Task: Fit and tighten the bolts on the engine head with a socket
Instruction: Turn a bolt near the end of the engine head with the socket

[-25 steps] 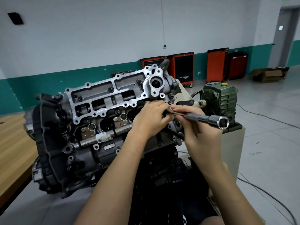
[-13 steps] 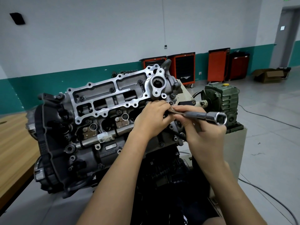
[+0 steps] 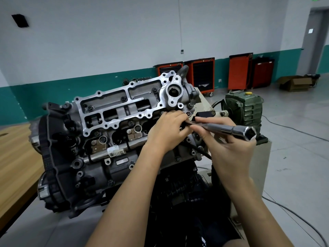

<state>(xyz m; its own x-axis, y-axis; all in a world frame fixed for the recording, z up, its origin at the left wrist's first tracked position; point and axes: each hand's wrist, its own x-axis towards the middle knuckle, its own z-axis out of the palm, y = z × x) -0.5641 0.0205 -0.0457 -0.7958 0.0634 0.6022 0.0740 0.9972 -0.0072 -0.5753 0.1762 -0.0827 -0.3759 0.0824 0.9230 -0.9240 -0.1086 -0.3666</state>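
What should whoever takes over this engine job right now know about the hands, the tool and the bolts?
Left hand: fingers curled over the far tip of the socket wrench at the right end of the engine head; any bolt beneath them is hidden.
Right hand: grips the wrench shaft, open hex end toward the camera.
Done: several bolts sit in the head.
Left: some rim holes look empty. Whether the current bolt is seated cannot be seen, so check it, then fit and tighten the rest.
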